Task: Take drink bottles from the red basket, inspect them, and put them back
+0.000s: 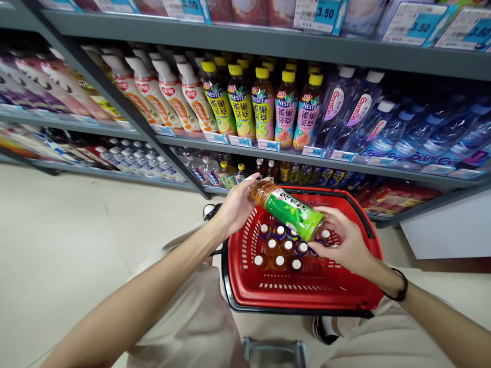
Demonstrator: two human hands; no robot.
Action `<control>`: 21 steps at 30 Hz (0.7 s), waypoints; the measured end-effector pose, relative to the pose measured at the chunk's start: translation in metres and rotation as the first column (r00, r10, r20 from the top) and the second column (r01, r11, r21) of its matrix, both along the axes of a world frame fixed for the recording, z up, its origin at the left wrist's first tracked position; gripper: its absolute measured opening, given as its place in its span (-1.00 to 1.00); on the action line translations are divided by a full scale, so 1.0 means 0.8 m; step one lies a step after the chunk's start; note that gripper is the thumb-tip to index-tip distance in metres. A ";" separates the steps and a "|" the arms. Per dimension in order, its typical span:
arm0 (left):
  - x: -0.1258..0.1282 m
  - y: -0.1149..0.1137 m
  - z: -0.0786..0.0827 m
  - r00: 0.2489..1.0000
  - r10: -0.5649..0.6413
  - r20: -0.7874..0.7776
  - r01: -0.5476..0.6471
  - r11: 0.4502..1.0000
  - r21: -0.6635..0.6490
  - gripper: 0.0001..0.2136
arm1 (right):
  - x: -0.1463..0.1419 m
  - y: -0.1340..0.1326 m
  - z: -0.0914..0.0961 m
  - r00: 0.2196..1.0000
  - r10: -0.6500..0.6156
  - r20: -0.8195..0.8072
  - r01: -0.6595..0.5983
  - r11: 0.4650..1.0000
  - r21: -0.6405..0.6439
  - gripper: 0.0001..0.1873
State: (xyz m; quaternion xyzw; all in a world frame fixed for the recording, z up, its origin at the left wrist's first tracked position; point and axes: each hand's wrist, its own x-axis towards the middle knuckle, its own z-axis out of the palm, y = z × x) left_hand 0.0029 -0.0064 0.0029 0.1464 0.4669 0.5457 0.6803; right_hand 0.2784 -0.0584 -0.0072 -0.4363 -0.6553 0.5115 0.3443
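Observation:
A bottle of tea with a green label and amber liquid is held sideways over the red shopping basket. My left hand grips its cap end, and the cap is hidden by the fingers. My right hand holds the base between thumb and fingers. Inside the basket, several white-capped bottles stand upright in rows under the held bottle. The basket sits on the floor between my legs, in front of the shelves.
Ahead, a shelf carries yellow-capped iced tea bottles, white-capped milky drinks and clear blue-labelled water bottles. Smaller bottles stand on the lower shelf. A grey stool is near my feet. White floor lies at left.

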 end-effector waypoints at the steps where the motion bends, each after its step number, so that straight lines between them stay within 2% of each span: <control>1: 0.000 -0.001 -0.002 1.000 -0.007 0.003 0.007 1.000 -0.001 -0.61 | -0.001 0.002 -0.001 0.996 -0.016 -0.086 0.011 0.998 -0.067 -0.30; 3: 0.000 -0.002 -0.005 1.000 -0.016 0.016 0.016 1.000 0.003 -0.65 | -0.003 0.007 -0.002 0.971 -0.058 -0.232 0.015 0.983 -0.182 -0.36; 5: 0.001 -0.003 -0.005 0.999 -0.027 0.037 0.027 0.999 0.020 -0.68 | -0.004 0.010 -0.001 0.945 -0.096 -0.312 -0.004 0.952 -0.305 -0.48; 8: 0.003 -0.005 -0.002 0.997 -0.060 0.049 0.056 0.996 0.076 -0.70 | -0.007 0.010 0.006 0.917 -0.153 -0.368 -0.054 0.867 -0.495 -0.63; 11: 0.005 -0.006 0.002 0.995 -0.095 0.037 0.089 0.988 0.129 -0.68 | -0.011 0.006 0.014 0.878 -0.197 -0.437 -0.140 0.767 -0.626 -0.49; 15: 0.005 -0.009 0.001 0.993 -0.114 -0.006 0.114 0.989 0.097 -0.59 | -0.010 0.005 0.022 0.839 -0.164 -0.519 -0.285 0.680 -0.676 -0.38; 21: 0.008 -0.013 -0.007 0.988 -0.149 -0.036 0.152 0.986 0.071 -0.56 | 0.000 0.008 0.029 0.813 -0.085 -0.577 -0.387 0.662 -0.642 -0.25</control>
